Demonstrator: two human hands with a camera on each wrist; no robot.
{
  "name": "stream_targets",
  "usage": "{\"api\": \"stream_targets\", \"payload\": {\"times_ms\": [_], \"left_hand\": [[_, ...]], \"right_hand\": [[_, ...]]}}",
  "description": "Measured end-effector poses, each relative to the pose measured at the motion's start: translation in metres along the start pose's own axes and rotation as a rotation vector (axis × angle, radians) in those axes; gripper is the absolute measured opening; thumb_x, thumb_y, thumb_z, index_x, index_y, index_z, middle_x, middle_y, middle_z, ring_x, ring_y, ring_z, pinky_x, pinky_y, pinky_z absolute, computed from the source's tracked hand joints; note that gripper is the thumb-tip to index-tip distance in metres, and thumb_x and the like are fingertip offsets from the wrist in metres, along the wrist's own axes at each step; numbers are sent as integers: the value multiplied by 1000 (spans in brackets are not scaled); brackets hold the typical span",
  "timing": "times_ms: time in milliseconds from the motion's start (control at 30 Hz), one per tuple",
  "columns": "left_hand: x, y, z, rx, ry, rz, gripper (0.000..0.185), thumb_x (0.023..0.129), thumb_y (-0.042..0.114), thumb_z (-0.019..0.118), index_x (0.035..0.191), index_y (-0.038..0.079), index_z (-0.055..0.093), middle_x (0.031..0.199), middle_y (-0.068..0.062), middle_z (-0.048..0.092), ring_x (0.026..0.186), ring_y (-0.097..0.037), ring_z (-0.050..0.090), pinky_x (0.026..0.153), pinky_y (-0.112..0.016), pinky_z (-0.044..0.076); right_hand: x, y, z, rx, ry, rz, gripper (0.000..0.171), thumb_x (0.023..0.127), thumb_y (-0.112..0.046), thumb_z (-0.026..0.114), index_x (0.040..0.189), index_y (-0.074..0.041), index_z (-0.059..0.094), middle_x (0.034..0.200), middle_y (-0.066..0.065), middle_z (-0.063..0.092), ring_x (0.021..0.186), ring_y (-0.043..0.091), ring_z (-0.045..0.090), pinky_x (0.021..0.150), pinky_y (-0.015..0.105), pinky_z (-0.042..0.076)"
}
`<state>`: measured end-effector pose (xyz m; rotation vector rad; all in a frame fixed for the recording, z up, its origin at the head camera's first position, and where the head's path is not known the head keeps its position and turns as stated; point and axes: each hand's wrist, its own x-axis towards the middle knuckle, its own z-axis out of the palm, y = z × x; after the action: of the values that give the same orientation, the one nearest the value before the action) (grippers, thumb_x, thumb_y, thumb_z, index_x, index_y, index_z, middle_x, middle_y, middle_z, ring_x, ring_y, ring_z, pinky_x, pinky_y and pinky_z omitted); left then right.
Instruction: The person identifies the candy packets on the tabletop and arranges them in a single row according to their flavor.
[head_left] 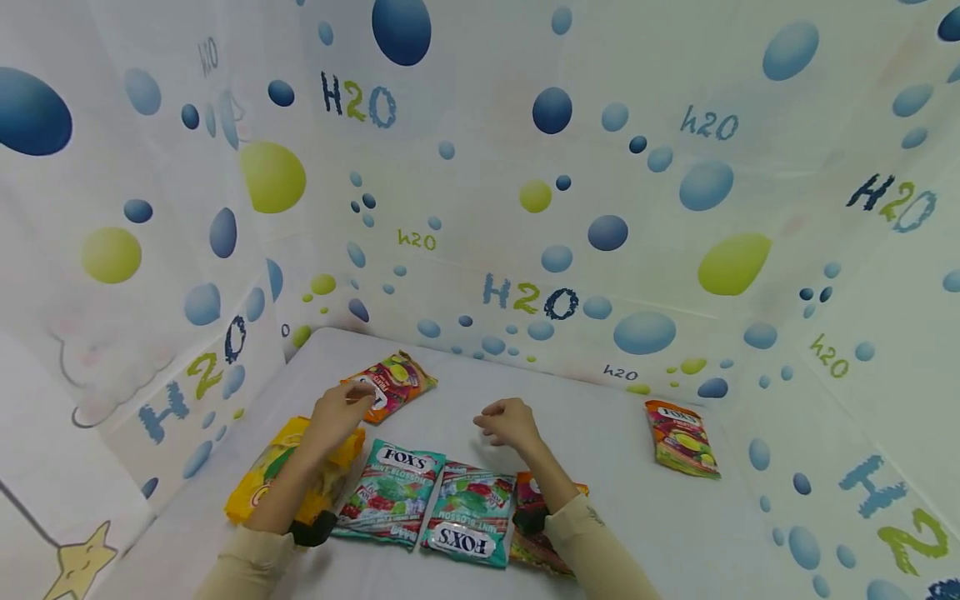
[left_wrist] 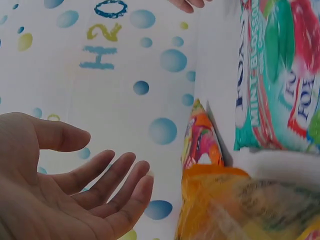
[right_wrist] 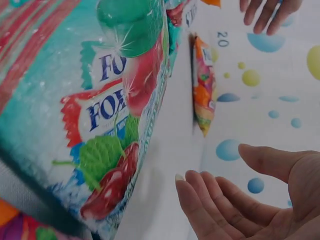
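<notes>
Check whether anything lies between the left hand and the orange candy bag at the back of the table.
Nothing visible does. The left hand hangs open just in front of the orange candy bag, fingertips by its near edge. The yellow bag lies under the forearm, behind the hand, not in the path.

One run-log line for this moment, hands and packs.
left hand: open, over orange candy pack | right hand: open, empty | teal packs: flat on table

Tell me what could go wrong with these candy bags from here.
The left hand hovers open over the orange candy bag; a loose grab could let the glossy pack slip. Both forearms lie across the yellow bag and teal Fox's bags, so moving may drag them out of line.
</notes>
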<state>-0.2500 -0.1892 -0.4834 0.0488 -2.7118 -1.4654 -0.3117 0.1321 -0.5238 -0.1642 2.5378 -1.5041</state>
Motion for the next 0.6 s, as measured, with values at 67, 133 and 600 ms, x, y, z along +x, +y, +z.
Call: {"api": "stream_targets", "payload": {"times_ms": [67, 133, 600], "left_hand": [[4, -3, -5, -16, 13, -22, 44, 109, 29, 52, 140, -1, 59, 136, -25, 63, 126, -45, 58, 99, -55, 53], [8, -7, -9, -25, 31, -42, 45, 109, 30, 50, 140, -1, 57, 137, -25, 61, 127, -45, 57, 102, -56, 51], [38, -19, -25, -19, -46, -128, 54, 108, 35, 47, 144, -5, 52, 140, -30, 56, 119, -42, 60, 103, -55, 51]], "right_hand": [[5, 0, 5, 13, 0, 16, 32, 93, -24, 80, 109, 2, 74, 100, 13, 76, 87, 28, 77, 69, 38, 64], [9, 0, 10, 32, -2, 30, 31, 93, -23, 80, 108, 3, 74, 99, 14, 76, 86, 29, 77, 69, 39, 65], [30, -6, 38, -46, 28, 104, 28, 91, -22, 81, 104, 3, 76, 85, 13, 78, 77, 25, 78, 65, 32, 63]]}}
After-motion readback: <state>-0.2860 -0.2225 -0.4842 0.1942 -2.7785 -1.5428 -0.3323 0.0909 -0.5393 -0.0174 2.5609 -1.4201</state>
